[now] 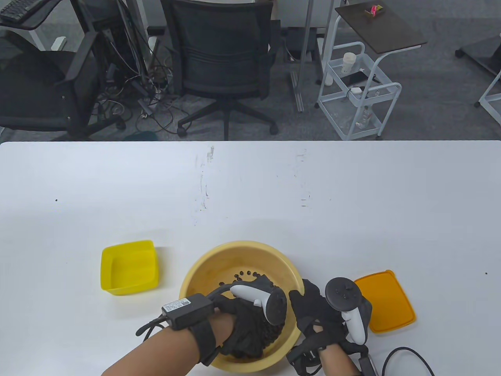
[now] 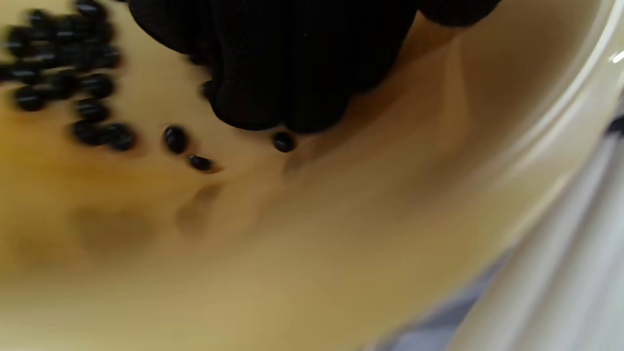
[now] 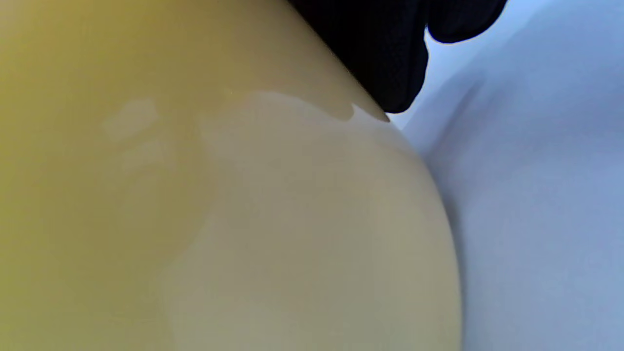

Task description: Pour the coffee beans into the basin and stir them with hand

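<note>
A tan round basin (image 1: 235, 247) sits near the table's front edge, with dark coffee beans (image 1: 246, 274) on its floor. My left hand (image 1: 260, 284) is inside it, gloved fingers pointing down among the beans. In the left wrist view the fingertips (image 2: 278, 102) touch the basin floor (image 2: 341, 243), with loose beans (image 2: 92, 83) beside them. My right hand (image 1: 307, 299) grips the basin's right rim. Its fingers (image 3: 390, 58) lie against the outer wall (image 3: 243, 219) in the right wrist view. More beans under the left palm are partly hidden.
An empty yellow square container (image 1: 129, 266) stands left of the basin. An orange lid (image 1: 385, 301) lies flat to its right, close to my right hand. A black cable (image 1: 407, 352) loops at the front right. Office chairs and a white cart stand beyond the far table edge.
</note>
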Tool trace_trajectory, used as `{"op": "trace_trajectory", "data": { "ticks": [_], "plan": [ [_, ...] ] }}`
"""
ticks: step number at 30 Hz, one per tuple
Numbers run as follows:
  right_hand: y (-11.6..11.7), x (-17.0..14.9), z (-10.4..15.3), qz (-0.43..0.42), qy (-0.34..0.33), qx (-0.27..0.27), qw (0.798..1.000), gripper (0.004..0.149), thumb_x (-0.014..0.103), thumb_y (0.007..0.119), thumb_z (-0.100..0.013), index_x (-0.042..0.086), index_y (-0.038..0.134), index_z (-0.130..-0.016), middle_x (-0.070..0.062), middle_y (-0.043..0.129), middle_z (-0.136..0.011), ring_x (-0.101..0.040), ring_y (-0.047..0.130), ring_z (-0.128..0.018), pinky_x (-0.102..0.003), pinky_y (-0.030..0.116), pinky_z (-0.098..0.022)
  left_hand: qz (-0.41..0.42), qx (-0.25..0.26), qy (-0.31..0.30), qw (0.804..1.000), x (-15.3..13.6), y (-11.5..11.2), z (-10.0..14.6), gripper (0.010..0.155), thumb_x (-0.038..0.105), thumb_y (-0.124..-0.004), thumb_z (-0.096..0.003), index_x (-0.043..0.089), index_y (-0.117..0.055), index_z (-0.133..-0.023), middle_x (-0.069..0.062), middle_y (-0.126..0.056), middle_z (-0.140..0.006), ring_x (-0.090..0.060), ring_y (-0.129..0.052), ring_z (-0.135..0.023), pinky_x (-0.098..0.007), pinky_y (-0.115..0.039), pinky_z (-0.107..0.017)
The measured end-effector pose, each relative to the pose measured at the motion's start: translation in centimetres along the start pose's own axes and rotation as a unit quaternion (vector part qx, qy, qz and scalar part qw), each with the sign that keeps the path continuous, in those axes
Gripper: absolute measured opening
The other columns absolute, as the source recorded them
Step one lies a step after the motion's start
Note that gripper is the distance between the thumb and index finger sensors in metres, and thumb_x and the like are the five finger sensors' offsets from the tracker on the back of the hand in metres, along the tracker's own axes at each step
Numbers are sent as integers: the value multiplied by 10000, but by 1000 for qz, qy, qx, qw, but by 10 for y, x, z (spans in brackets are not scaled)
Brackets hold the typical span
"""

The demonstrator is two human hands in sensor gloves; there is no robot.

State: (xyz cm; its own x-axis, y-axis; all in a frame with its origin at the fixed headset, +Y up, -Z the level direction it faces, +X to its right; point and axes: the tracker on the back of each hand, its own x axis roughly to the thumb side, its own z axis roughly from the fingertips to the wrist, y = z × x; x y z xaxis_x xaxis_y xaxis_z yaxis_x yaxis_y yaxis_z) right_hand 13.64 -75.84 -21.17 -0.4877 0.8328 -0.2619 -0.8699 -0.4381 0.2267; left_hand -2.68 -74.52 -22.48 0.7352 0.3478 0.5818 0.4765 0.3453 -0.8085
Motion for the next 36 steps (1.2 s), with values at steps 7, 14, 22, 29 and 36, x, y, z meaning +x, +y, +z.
{"op": "trace_trajectory", "data": {
  "ticks": [7,14,22,29,36],
  "plan": [
    [0,0,-1,0,-2,1,1000,591,402,561,-494,1,356,-877,-154,599,-904,-396,798,-814,-560,528,-660,31,256,-7,966,-25,34,3,543,464,-596,-546,214,-584,-1028,-72,-788,-958,-269,-917,-800,-542,-545,-738],
    [1,1,-1,-1,-3,2,1000,602,407,551,-495,3,338,-886,-159,585,-913,-408,784,-818,-564,521,-660,-105,287,190,933,-47,40,15,555,451,-632,-521,219,-601,-1024,-81,-744,-994,-330,-876,-880,-540,-542,-740],
    [2,1,-1,-4,-4,6,1000,620,411,542,-497,20,297,-911,-163,544,-938,-411,770,-831,-574,507,-663,-227,132,303,916,-44,24,10,599,455,-631,-518,115,-604,-1010,-157,-799,-931,-301,-967,-786,-443,-627,-715],
    [2,0,-1,-7,-4,8,1000,625,416,539,-497,31,288,-921,-166,526,-948,-410,757,-843,-579,498,-665,-229,12,311,922,-40,12,1,559,476,-626,-517,87,-756,-896,-119,-932,-822,-276,-1026,-656,-502,-596,-732],
    [2,0,-2,-6,-5,7,1000,626,419,536,-498,36,284,-924,-166,518,-953,-410,750,-849,-582,493,-666,-98,-77,219,968,-37,4,-12,546,497,-648,-496,93,-881,-780,-113,-1041,-682,-293,-1092,-532,-499,-658,-699]
  ]
}}
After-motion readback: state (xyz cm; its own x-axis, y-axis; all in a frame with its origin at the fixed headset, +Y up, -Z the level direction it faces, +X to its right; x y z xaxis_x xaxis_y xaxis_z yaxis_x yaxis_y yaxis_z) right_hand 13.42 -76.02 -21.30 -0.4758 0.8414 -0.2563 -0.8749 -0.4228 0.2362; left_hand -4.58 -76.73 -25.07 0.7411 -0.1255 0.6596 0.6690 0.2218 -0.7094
